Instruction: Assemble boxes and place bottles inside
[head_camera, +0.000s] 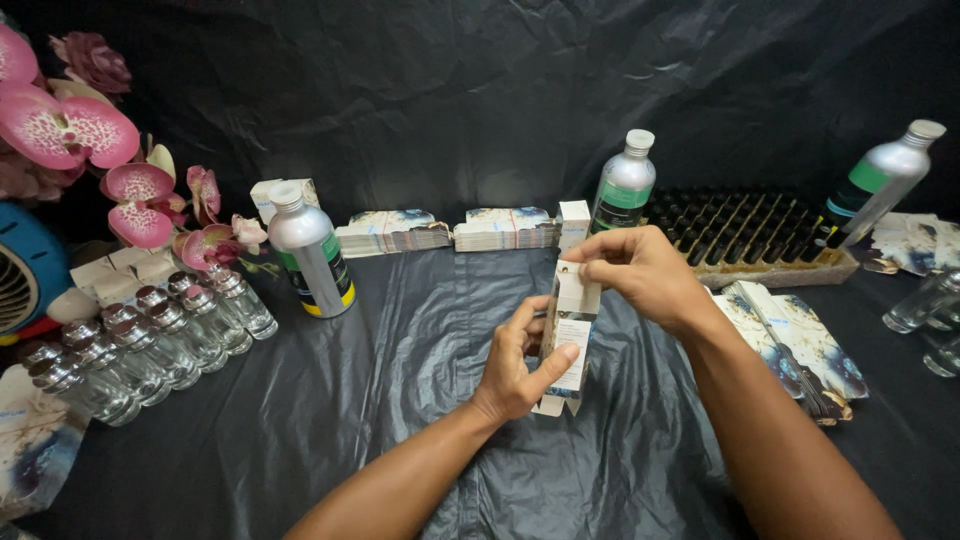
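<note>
A tall narrow white carton (570, 335) stands upright over the black plastic sheet (400, 330) at the middle of the view. My left hand (512, 365) grips its lower half from the left, thumb across the front face. My right hand (640, 272) pinches the carton's top flap from above. The bottom flaps hang open near the sheet.
Several clear glass bottles with silver caps (150, 335) line the left side, next to pink artificial orchids (90, 140). Three silver metal bottles (308, 250) (623, 185) (880, 180) stand at the back. Stacks of flat cartons (445, 232), a tray of dark vials (750, 235), and more flat cartons (800, 345) lie right.
</note>
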